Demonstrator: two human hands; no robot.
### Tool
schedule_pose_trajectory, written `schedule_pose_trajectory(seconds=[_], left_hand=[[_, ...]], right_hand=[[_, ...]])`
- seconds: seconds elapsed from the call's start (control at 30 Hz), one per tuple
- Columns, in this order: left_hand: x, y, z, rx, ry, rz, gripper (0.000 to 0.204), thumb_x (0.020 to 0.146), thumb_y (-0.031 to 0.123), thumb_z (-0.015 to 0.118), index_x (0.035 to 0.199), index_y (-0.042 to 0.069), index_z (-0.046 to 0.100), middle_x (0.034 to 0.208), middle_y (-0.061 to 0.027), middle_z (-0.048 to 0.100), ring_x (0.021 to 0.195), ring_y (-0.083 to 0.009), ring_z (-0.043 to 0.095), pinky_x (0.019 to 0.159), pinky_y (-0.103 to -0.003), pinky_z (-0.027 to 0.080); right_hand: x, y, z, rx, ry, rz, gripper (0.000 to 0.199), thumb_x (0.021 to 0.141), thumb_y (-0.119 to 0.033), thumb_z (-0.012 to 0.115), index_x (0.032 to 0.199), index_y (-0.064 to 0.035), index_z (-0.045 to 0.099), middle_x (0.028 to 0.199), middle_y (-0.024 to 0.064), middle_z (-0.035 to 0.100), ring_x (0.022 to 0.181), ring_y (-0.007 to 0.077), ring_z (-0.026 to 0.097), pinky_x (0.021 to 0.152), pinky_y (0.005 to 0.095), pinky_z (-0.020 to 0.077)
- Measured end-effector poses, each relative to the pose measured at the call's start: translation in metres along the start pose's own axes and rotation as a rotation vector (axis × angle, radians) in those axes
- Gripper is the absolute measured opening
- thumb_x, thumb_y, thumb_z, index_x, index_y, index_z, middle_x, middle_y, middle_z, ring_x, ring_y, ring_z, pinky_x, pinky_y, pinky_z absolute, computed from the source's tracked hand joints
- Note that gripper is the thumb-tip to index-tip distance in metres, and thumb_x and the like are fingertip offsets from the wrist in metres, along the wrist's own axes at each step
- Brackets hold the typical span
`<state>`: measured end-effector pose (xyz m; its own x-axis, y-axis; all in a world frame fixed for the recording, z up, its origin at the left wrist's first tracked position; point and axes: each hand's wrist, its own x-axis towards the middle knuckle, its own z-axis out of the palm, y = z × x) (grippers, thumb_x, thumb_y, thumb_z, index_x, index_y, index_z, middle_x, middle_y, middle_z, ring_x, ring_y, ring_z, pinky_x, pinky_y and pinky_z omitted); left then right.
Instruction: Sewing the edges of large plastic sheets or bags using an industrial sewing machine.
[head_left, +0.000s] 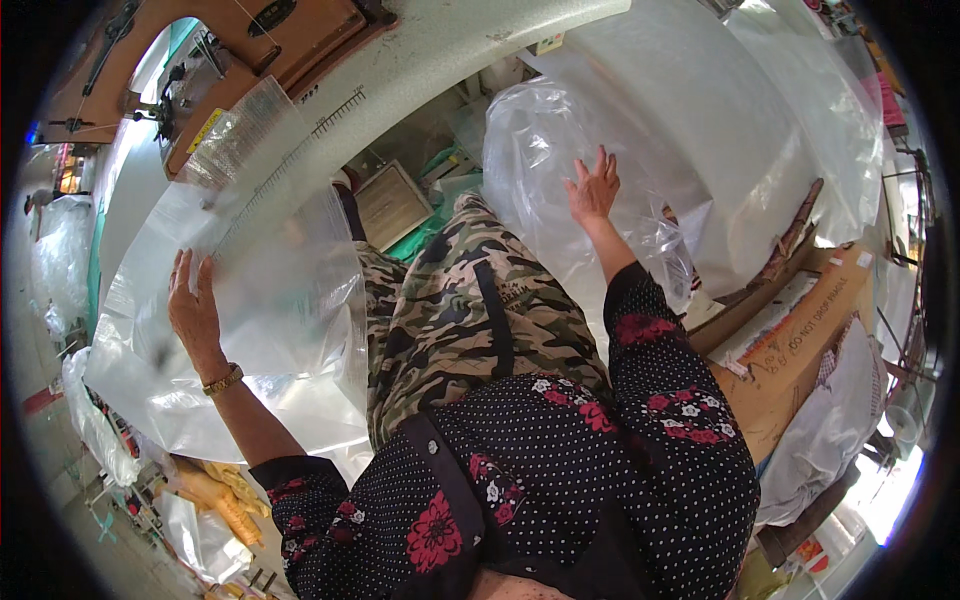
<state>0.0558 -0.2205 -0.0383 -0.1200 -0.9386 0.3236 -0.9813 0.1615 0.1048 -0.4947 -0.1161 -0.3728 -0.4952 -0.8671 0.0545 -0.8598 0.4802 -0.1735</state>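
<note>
Left of centre in the head view, the left hand (193, 305) lies flat, fingers together and extended, palm down on a stack of clear plastic sheets (280, 300) spread over the pale work surface (420, 70); it grips nothing. A gold wristwatch (224, 380) circles that wrist. At upper centre, the right hand (594, 187) has its fingers spread apart and pressed against a large bulging bundle of clear plastic film (545, 140), holding nothing. Between the arms sit camouflage-patterned trousers (460, 300). At upper left stands a brown sewing machine (230, 50). At right a brown cardboard box (800, 350) rests beside more plastic.
</note>
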Motion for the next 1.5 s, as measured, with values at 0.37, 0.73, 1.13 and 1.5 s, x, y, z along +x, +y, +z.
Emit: schedule_pose_trajectory(seconds=[0.37, 0.73, 1.13, 1.5], left_hand=[[-0.017, 0.0, -0.016, 0.034, -0.087, -0.056, 0.04, 0.094, 0.03, 0.06, 0.124, 0.002, 0.061, 0.132, -0.0197, 0.056, 0.122, -0.0329, 0.054, 0.099, -0.039, 0.043], [-0.03, 0.051, -0.065, -0.027, -0.011, -0.039, 0.039, 0.094, 0.021, 0.06, 0.13, 0.005, 0.057, 0.138, -0.0162, 0.053, 0.128, -0.0311, 0.05, 0.104, -0.04, 0.039], [-0.051, 0.276, -0.058, -0.899, -0.07, 0.71, 0.097, 0.071, 0.04, 0.08, 0.146, 0.0, 0.032, 0.144, -0.0254, 0.04, 0.137, -0.0331, 0.037, 0.111, -0.042, 0.032], [-0.014, 0.285, -0.125, -2.123, 0.029, -0.057, 0.021, 0.093, 0.022, 0.059, 0.094, 0.002, 0.067, 0.082, 0.0006, 0.06, 0.068, -0.0102, 0.051, 0.062, -0.026, 0.042]], right_hand=[[0.102, 0.006, 0.049, 0.125, -0.272, 0.181, 0.056, 0.087, -0.045, 0.06, 0.132, -0.012, 0.054, 0.151, 0.0037, 0.029, 0.14, 0.0316, 0.025, 0.105, 0.0573, 0.0317], [0.012, -0.003, -0.098, 0.644, 0.282, -0.282, 0.021, 0.078, -0.005, 0.062, 0.099, -0.0034, 0.058, 0.103, 0.0157, 0.061, 0.1, 0.0338, 0.057, 0.089, 0.0441, 0.0435], [-0.045, -0.096, -0.418, 0.31, 1.121, -1.003, 0.024, 0.07, 0.003, 0.064, 0.088, -0.011, 0.056, 0.091, 0.0049, 0.064, 0.088, 0.0231, 0.061, 0.09, 0.0474, 0.0447], [-0.038, -0.211, -0.537, 0.313, 1.238, -1.44, 0.032, 0.075, -0.009, 0.072, 0.107, -0.0067, 0.067, 0.129, 0.0137, 0.057, 0.118, 0.0342, 0.052, 0.096, 0.0399, 0.0425]])
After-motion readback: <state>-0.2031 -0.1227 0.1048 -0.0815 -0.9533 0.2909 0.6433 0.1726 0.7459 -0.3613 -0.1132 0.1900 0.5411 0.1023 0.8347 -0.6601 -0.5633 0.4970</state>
